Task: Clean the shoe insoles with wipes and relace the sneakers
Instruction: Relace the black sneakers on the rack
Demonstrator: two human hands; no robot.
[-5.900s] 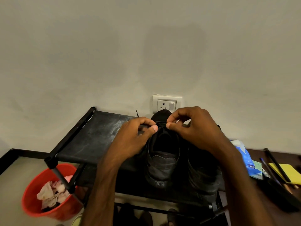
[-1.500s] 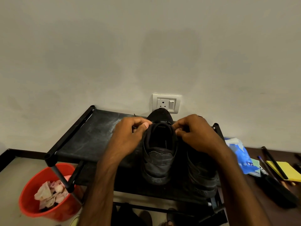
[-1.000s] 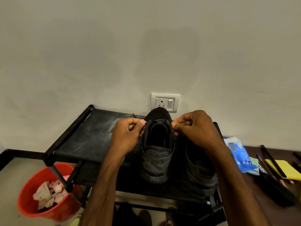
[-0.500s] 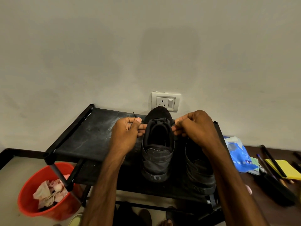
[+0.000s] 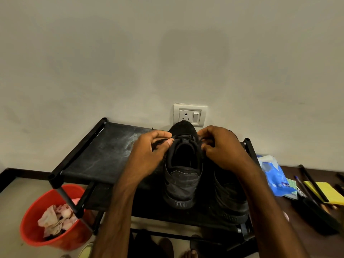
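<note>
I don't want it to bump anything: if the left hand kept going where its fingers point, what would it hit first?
Most likely the laced top of the black sneaker: the left hand points sideways at it, nearly touching. The right hand is just beyond. Depth is hard to judge here.

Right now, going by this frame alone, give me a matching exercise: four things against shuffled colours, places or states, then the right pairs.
1 left hand
2 bucket
3 socket
4 wipes pack

a blue, right of the shoes
b pinches a lace
c white, on the wall
d red, beside the rack

Pairs: 1-b, 2-d, 3-c, 4-a
</note>
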